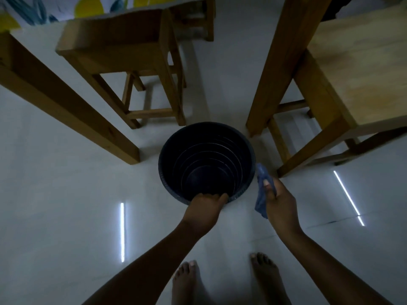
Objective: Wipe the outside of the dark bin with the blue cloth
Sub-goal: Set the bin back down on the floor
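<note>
A dark round bin [169, 170] stands upright on the pale floor, seen from above, with ribbed rings inside and nothing in it. My left hand [206, 205] grips its near rim, fingers curled over the edge. My right hand [278, 201] holds a blue cloth [262, 190] just to the right of the bin. The cloth's upper end lies close against the bin's right outer wall; whether it touches is unclear.
A wooden stool [123, 51] stands behind the bin on the left, and a wooden table leg [66, 106] slants in at the far left. Another wooden stool or table [343, 84] is close on the right. My bare feet [220, 282] are on the glossy tiled floor.
</note>
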{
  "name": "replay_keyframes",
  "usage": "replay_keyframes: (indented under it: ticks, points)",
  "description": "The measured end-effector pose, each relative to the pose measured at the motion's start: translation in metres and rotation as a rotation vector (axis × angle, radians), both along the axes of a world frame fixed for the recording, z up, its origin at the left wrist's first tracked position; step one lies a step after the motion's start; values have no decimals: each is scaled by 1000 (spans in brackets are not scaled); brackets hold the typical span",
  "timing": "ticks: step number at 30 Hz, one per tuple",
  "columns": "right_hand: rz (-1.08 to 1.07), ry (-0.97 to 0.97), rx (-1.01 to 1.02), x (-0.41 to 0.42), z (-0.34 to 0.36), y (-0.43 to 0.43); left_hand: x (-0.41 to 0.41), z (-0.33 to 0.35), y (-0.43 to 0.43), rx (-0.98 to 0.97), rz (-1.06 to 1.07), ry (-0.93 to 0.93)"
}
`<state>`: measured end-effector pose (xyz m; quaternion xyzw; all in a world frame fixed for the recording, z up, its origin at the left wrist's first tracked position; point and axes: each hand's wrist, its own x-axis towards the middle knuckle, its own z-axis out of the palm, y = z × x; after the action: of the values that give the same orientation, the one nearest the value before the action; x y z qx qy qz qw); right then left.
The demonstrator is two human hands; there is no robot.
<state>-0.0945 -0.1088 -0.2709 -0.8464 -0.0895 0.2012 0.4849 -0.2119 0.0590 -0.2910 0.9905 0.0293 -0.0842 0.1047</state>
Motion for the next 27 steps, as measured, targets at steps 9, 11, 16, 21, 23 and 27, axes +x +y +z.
replay_keyframes:
  ticks: [9, 11, 16, 21, 23, 27]
  points:
    - [-11, -224, 33, 12, 55, -22, 27, 35, -24, -90, 6, 291]
    - [-25, -286, 42, 19, 74, -29, 51, 58, -28, -132, 33, 198]
    - [-117, -472, 84, 41, 134, -44, 106, 128, -46, -133, 19, -62]
    - [-257, -714, 88, 98, 188, -57, 145, 193, -71, -182, 22, -171]
    - [-254, -815, -38, 126, 193, -59, 156, 212, -78, -210, 44, -155]
    - [35, -810, -458, 164, 158, -56, 169, 228, -89, -235, 21, -119]
